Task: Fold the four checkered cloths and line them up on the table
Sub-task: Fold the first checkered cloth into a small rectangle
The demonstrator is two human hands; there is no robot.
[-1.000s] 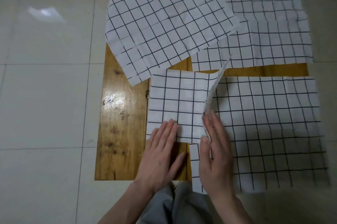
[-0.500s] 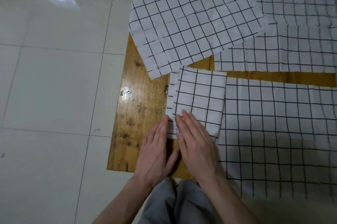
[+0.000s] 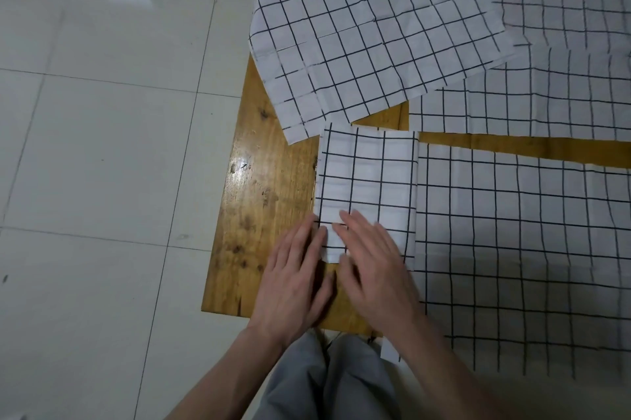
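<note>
The table (image 3: 269,187) is varnished wood, glossy enough to throw a bright glare near its left edge, with dark knots and stains in the grain. The folded cloth (image 3: 367,177) and the three spread cloths are thin matt white fabric with a black grid, creased along old fold lines. The floor (image 3: 102,146) is smooth, shiny pale tile.

White cloths (image 3: 367,177) with black grid checks, honey-brown wooden table (image 3: 266,208), pale grey floor tiles (image 3: 102,146)
</note>
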